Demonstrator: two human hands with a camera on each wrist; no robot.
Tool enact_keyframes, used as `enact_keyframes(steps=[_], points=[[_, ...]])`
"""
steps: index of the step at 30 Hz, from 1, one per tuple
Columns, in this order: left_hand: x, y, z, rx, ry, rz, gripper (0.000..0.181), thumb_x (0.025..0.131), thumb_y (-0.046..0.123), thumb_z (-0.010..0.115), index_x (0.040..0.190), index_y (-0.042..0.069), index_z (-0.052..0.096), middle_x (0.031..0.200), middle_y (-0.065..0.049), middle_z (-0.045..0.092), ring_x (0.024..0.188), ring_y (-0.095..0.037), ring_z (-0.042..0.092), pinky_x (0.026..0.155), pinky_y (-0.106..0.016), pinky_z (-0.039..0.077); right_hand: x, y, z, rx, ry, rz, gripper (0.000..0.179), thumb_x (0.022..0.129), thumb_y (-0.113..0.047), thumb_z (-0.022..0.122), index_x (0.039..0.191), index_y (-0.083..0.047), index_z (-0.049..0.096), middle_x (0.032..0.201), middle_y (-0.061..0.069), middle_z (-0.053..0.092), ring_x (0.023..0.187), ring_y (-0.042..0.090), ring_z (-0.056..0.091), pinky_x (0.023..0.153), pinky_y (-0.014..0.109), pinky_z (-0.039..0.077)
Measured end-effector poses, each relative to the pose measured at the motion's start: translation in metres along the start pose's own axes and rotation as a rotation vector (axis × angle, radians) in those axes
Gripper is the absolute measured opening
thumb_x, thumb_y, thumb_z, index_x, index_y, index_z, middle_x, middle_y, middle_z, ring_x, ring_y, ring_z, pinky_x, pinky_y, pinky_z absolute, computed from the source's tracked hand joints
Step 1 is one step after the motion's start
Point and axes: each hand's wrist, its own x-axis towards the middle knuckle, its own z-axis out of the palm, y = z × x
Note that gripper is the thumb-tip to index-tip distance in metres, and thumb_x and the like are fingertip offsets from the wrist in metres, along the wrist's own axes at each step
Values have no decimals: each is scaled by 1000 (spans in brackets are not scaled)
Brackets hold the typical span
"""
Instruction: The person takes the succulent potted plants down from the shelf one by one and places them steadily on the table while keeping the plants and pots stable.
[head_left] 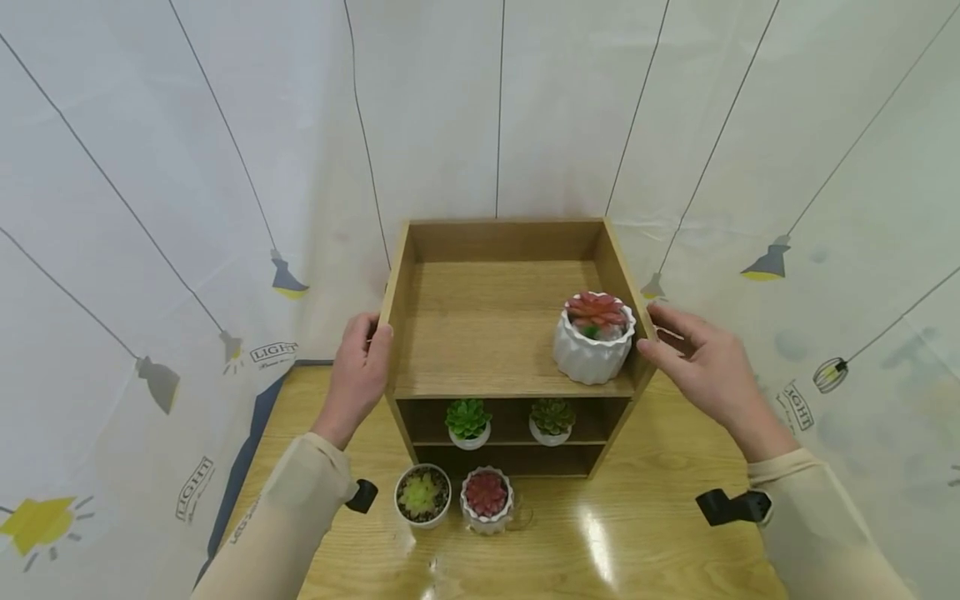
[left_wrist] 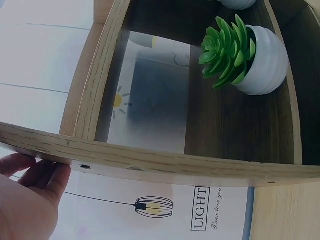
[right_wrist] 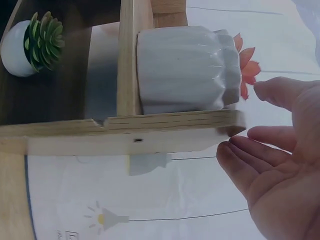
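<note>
Three pots (head_left: 592, 357) already sit in the shelf (head_left: 487, 321) by the tabletop's (head_left: 675, 508) back edge — two others (head_left: 423, 521) in front look left over — while left hand (head_left: 358, 375) and right hand (head_left: 708, 371) touch its sides, each grip loose, unclamped.

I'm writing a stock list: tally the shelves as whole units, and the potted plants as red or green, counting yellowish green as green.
Wooden shelf: 1
Red plants: 2
Green plants: 3
Total: 6
</note>
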Motion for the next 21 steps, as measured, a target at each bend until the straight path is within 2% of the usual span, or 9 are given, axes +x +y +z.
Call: enact_keyframes(steps=[3, 5, 7, 9, 16, 21], points=[[-1, 0, -1, 2, 4, 4, 41, 110, 29, 39, 134, -1, 54, 120, -18, 51, 100, -30, 52, 83, -40, 47, 3, -5, -1, -69, 14, -61, 52, 93, -8, 76, 139, 7, 60, 138, 29, 60, 122, 48, 61, 96, 22, 54], [-1, 1, -1, 0, 4, 6, 41, 110, 28, 39, 133, -2, 54, 120, -18, 51, 100, -29, 52, 83, -39, 46, 5, -8, -1, -138, 10, -78, 54, 92, -13, 79, 139, 5, 60, 139, 28, 60, 125, 48, 59, 103, 44, 53], [-1, 1, -1, 0, 3, 5, 41, 110, 28, 39, 133, -1, 55, 119, -17, 51, 99, -29, 51, 82, -39, 46, 7, -11, -1, -192, -9, -83, 58, 91, -19, 80, 141, 3, 60, 140, 26, 60, 128, 48, 56, 102, 64, 47], [0, 1, -1, -2, 1, 8, 40, 110, 28, 39, 133, -1, 55, 119, -17, 50, 99, -28, 51, 82, -39, 46, 10, -15, -1, -238, -40, -74, 63, 91, -24, 80, 143, 4, 58, 141, 27, 58, 129, 49, 54, 103, 68, 44], [1, 0, 0, -1, -5, 17, 39, 110, 28, 39, 131, -2, 54, 118, -17, 51, 98, -28, 51, 83, -39, 46, 22, -23, 2, -333, -201, 4, 83, 92, -42, 77, 151, 7, 46, 149, 31, 47, 138, 51, 42, 110, 68, 38], [0, 0, 0, 1, -10, 16, 40, 110, 29, 39, 131, -2, 54, 119, -18, 50, 100, -30, 52, 84, -41, 47, 29, -27, 7, -356, -256, 37, 90, 91, -49, 76, 153, 6, 42, 151, 33, 42, 139, 51, 39, 111, 68, 36]])
